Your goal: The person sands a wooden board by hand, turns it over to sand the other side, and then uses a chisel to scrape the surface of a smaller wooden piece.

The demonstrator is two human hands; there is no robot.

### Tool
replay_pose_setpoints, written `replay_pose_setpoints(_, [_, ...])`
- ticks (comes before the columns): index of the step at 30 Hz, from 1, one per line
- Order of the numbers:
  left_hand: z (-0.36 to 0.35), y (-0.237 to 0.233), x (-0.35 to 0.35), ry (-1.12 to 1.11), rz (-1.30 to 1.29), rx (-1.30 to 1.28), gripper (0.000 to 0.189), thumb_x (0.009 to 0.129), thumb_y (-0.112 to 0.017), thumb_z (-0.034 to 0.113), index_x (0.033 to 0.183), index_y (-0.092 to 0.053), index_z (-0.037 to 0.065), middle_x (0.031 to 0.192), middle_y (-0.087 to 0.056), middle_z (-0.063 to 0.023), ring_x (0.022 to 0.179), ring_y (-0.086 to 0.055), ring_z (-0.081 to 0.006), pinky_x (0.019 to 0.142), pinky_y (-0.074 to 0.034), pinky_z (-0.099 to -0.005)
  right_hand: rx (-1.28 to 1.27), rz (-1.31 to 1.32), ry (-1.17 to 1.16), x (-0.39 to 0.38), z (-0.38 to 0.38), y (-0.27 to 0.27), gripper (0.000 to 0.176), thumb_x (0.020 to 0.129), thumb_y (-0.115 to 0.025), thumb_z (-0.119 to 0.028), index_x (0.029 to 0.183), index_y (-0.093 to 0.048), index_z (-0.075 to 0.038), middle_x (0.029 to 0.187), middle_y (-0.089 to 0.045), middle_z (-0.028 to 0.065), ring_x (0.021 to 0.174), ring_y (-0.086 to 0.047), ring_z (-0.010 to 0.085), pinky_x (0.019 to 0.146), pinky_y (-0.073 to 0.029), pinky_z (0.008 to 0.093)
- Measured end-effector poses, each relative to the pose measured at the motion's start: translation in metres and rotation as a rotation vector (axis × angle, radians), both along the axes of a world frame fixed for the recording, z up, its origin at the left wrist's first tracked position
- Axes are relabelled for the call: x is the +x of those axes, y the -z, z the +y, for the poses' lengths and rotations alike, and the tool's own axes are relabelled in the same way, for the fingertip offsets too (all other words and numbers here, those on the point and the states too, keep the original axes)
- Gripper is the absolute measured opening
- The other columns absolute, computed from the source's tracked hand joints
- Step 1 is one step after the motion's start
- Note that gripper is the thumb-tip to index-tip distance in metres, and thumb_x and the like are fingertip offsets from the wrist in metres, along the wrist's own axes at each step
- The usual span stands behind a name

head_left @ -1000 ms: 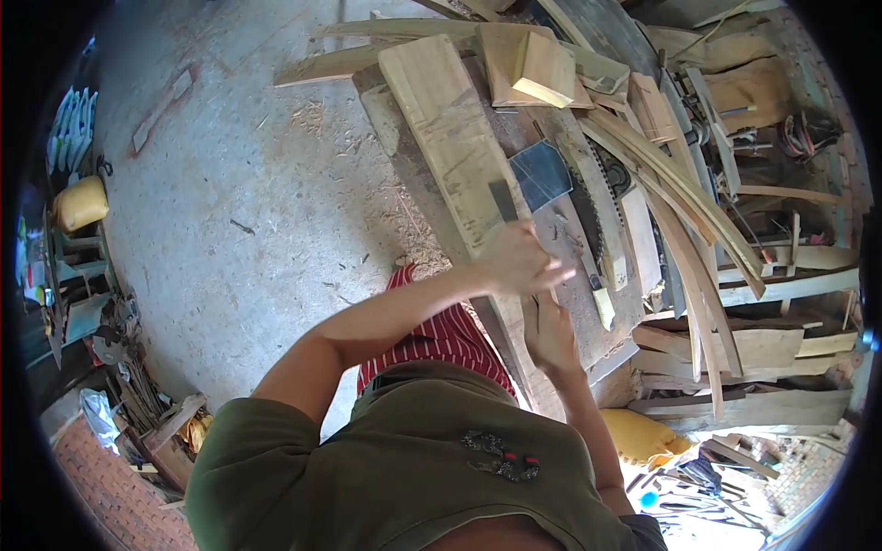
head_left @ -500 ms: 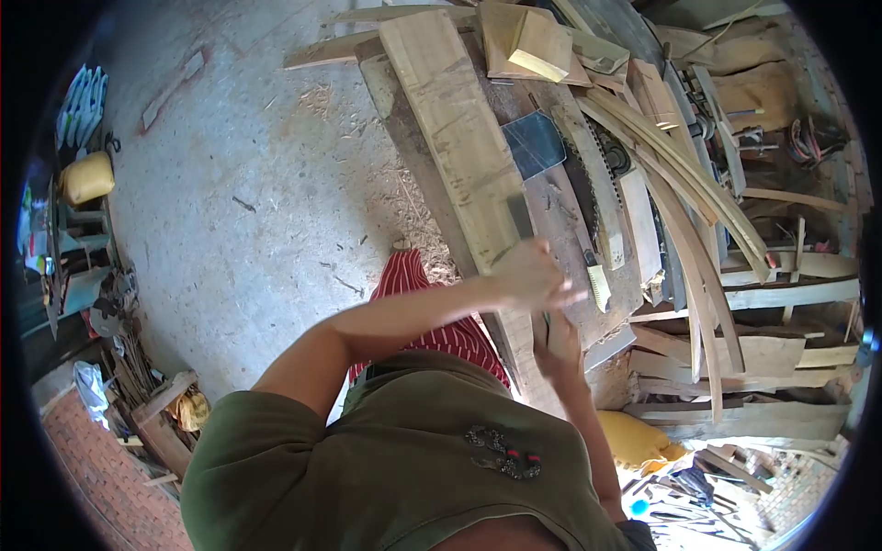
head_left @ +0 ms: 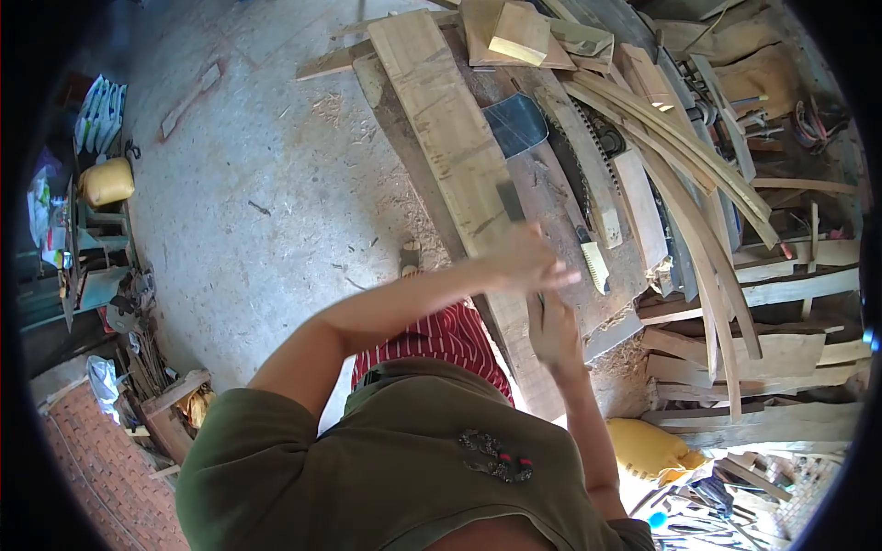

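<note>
My left hand point(head_left: 525, 262) is smeared by motion over the long pale board point(head_left: 436, 124), with some fingers reaching right above my right hand; what it holds, if anything, is unclear. Just below it, my right hand point(head_left: 557, 335) is closed around a small, thin, dark item that is mostly hidden. A dark rectangular patch point(head_left: 508, 200), object or mark unclear, shows on the board beyond my left hand. To the right lie a saw with a pale handle point(head_left: 595, 266) and a toothed strip point(head_left: 588, 147). A dark blue flat piece point(head_left: 516, 126) rests farther up the bench.
Wood blocks point(head_left: 520, 35) sit at the bench's far end. Long curved strips point(head_left: 675, 138) hang over its right side, near stacked planks point(head_left: 781, 358). A yellow sack point(head_left: 648, 448) lies lower right; a yellow jug point(head_left: 107, 182) stands far left.
The view has shifted slightly, so the bench appears higher and farther left. Both hands remain close together, the left still blurred and the right still closed.
</note>
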State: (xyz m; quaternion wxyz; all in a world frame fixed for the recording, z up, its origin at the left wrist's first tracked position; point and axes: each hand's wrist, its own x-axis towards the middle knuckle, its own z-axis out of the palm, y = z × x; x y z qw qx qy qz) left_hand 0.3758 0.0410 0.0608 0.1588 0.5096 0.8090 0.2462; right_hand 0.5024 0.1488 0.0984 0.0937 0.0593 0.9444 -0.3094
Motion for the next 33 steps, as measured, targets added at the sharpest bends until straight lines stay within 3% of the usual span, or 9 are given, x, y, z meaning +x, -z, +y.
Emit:
replay_pose_setpoints(1, [0.005, -0.001, 0.020, 0.007, -0.114, 0.048, 0.058, 0.101, -0.032, 0.053, 0.071, -0.068, 0.019, 0.055, -0.057, -0.0080, 0.053, -0.054, -0.0212, 0.080, -0.043, -0.0376, -0.020, -0.043, 0.021, 0.020, 0.004, -0.005, 0.024, 0.097, -0.053, -0.018, 0.111, -0.055, 0.000, 0.078, -0.063, 0.0301, 0.072, -0.061, 0.0511, 0.063, -0.048, 0.0573])
replay_pose_setpoints(4, [0.009, 0.000, 0.045, 0.020, -0.027, 0.090, 0.055, 0.101, -0.033, 0.052, 0.078, -0.071, 0.020, 0.060, -0.062, -0.0081, 0.057, -0.057, -0.0186, 0.084, -0.043, -0.0375, -0.053, -0.004, 0.007, 0.047, 0.009, -0.010, 0.023, 0.098, -0.050, -0.020, 0.108, -0.056, 0.000, 0.078, -0.063, 0.0303, 0.071, -0.060, 0.0516, 0.063, -0.047, 0.0579])
replay_pose_setpoints(6, [0.006, -0.006, 0.025, 0.025, -0.157, 0.027, 0.059, 0.101, -0.032, 0.053, 0.072, -0.069, 0.018, 0.055, -0.057, -0.0073, 0.056, -0.054, -0.0196, 0.085, -0.043, -0.0371, -0.054, -0.023, 0.010, 0.026, 0.004, -0.008, 0.023, 0.099, -0.049, -0.019, 0.110, -0.055, 0.000, 0.081, -0.062, 0.0317, 0.075, -0.059, 0.0523, 0.063, -0.046, 0.0578])
replay_pose_setpoints(8, [-0.004, -0.003, -0.013, -0.073, 0.046, -0.074, 0.065, 0.102, -0.028, 0.055, 0.068, -0.067, 0.016, 0.049, -0.047, -0.0059, 0.055, -0.050, -0.0194, 0.085, -0.043, -0.0376, -0.064, -0.022, 0.003, -0.016, -0.006, -0.003, 0.024, 0.099, -0.050, -0.019, 0.114, -0.053, 0.000, 0.084, -0.061, 0.0335, 0.080, -0.059, 0.0533, 0.065, -0.045, 0.0585])
replay_pose_setpoints(13, [-0.005, 0.008, -0.053, -0.119, -0.014, -0.053, 0.069, 0.102, -0.022, 0.057, 0.069, -0.067, 0.016, 0.047, -0.039, -0.0060, 0.056, -0.045, -0.0190, 0.085, -0.042, -0.0406, -0.001, 0.031, 0.052, -0.051, -0.013, -0.003, 0.026, 0.100, -0.048, -0.022, 0.114, -0.053, -0.001, 0.086, -0.061, 0.0354, 0.083, -0.058, 0.0538, 0.069, -0.045, 0.0597])
replay_pose_setpoints(20, [0.018, -0.010, 0.044, 0.075, -0.120, 0.049, 0.062, 0.103, -0.025, 0.054, 0.080, -0.072, 0.021, 0.051, -0.050, -0.0072, 0.056, -0.048, -0.0198, 0.083, -0.042, -0.0395, -0.042, -0.199, 0.086, 0.048, 0.016, -0.025, 0.027, 0.099, -0.049, -0.025, 0.112, -0.056, -0.003, 0.085, -0.063, 0.0328, 0.082, -0.060, 0.0520, 0.069, -0.046, 0.0598])
replay_pose_setpoints(28, [-0.018, 0.011, -0.063, -0.102, 0.129, -0.015, 0.062, 0.102, -0.026, 0.051, 0.082, -0.074, 0.018, 0.052, -0.054, -0.0068, 0.061, -0.056, -0.0211, 0.084, -0.042, -0.0373, 0.027, 0.067, 0.020, -0.055, -0.016, 0.027, 0.029, 0.099, -0.050, -0.026, 0.117, -0.052, -0.003, 0.079, -0.064, 0.0299, 0.072, -0.062, 0.0513, 0.062, -0.049, 0.0590])
replay_pose_setpoints(31, [-0.009, 0.002, -0.047, -0.084, 0.096, -0.062, 0.063, 0.102, -0.026, 0.051, 0.086, -0.076, 0.017, 0.052, -0.054, -0.0076, 0.060, -0.056, -0.0221, 0.085, -0.043, -0.0376, 0.088, 0.239, -0.034, -0.048, -0.009, 0.021, 0.029, 0.099, -0.049, -0.026, 0.116, -0.053, -0.003, 0.078, -0.064, 0.0297, 0.073, -0.063, 0.0501, 0.063, -0.049, 0.0589])
replay_pose_setpoints(33, [-0.006, 0.001, -0.012, -0.082, 0.069, -0.093, 0.063, 0.102, -0.026, 0.051, 0.087, -0.077, 0.016, 0.052, -0.055, -0.0081, 0.059, -0.056, -0.0229, 0.085, -0.043, -0.0382, -0.001, -0.061, -0.015, -0.016, -0.004, -0.005, 0.029, 0.099, -0.048, -0.026, 0.115, -0.052, -0.002, 0.078, -0.064, 0.0300, 0.073, -0.063, 0.0499, 0.063, -0.050, 0.0584])
